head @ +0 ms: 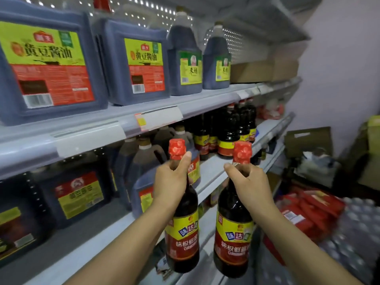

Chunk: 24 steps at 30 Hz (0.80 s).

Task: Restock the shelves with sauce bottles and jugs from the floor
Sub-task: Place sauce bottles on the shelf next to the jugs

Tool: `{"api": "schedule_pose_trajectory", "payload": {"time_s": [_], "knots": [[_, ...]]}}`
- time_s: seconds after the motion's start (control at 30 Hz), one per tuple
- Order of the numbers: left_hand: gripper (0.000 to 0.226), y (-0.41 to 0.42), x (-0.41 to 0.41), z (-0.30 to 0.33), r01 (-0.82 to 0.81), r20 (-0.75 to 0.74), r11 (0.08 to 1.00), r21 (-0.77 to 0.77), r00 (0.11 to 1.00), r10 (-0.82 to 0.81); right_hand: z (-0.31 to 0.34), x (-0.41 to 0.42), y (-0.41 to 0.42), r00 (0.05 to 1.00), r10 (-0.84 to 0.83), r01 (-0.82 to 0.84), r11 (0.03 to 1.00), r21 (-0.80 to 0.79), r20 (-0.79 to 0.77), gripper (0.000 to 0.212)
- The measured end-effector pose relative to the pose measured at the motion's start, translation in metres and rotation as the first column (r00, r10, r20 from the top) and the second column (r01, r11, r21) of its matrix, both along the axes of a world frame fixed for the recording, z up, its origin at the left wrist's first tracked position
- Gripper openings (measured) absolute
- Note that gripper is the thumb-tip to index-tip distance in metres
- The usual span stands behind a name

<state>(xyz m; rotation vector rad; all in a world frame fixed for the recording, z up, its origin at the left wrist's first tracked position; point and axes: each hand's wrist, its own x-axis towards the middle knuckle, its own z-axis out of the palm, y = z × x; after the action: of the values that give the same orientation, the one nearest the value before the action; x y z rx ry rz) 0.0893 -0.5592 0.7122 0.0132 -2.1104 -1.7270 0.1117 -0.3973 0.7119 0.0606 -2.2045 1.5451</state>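
Left hand (171,179) wrapped tight round the neck of one sauce bottle (183,229), just under its red cap; right hand (246,182) clamped the same way on a second bottle (233,239). I carry both upright, side by side, close but apart, hanging in the air in front of the middle shelf (213,171). Neck grip makes sense to me: the narrowest part, so one hand closes fully on each and the weight hangs below, labels facing me.

Matching bottles (226,136) with red caps and yellow-red labels already stand at the right of that middle shelf, toward the back. I judge that is where my pair belongs, like with like. Bare shelf shows in front of that row, so there looks to be room.

Left of them on that shelf: brown-capped jugs (144,161), packed close. Top shelf (123,118) holds big blue-grey jugs (135,64) and two dark jugs (186,58).

More stock on the floor at right, red packs (308,210) and wrapped bottles, blurred.

Next move, as I read it: reach forward and right, set both bases down in front of the matching row. Risk: knocking a standing bottle.
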Motion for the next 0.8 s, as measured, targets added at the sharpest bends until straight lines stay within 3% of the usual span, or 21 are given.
{"api": "schedule_pose_trajectory", "payload": {"time_s": [0.33,0.63,0.8], "knots": [[0.047,0.056,-0.089,0.001,0.087,-0.006,0.994,0.062,0.996,-0.087,0.002,-0.078,0.046,0.998,-0.028,0.023,0.996,-0.089,-0.059,0.045],[0.050,0.117,-0.201,0.004,-0.026,-0.085,0.999,0.047,0.996,0.030,0.001,-0.219,0.104,0.992,0.021,-0.021,1.000,-0.003,-0.125,0.044],[0.055,0.138,-0.259,0.006,-0.124,-0.010,0.991,0.044,0.992,0.124,0.003,-0.290,0.122,0.982,0.124,-0.126,0.992,-0.004,-0.145,0.041]]}}
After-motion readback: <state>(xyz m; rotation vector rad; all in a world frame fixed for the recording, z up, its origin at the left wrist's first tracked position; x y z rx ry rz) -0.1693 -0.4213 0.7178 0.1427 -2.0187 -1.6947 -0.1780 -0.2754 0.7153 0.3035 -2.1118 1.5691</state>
